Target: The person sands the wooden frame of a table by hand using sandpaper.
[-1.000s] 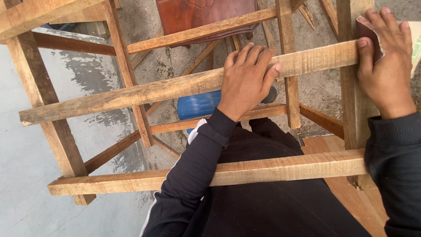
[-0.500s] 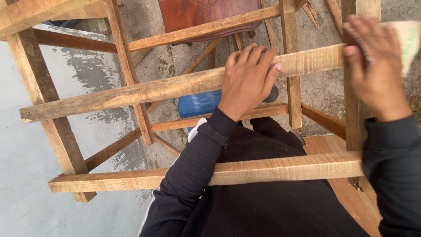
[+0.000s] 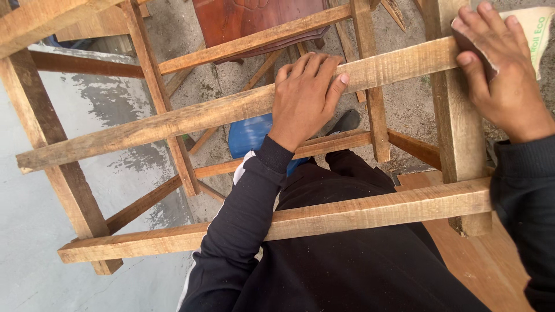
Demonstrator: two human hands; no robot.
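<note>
Right hand (image 3: 502, 81) slid down post; left hand (image 3: 306, 95) flat on rail (image 3: 173, 121).

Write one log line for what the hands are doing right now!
left hand: flat on rail, palm down | right hand: pressing sandpaper on post | frame: unfinished wood

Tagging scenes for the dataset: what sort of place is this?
Probably an informal woodworking or furniture-making spot, perhaps outdoors. A raw, unfinished wooden frame fills the view, the right hand presses a sheet of sandpaper to it, and the floor is rough, stained concrete.
</note>
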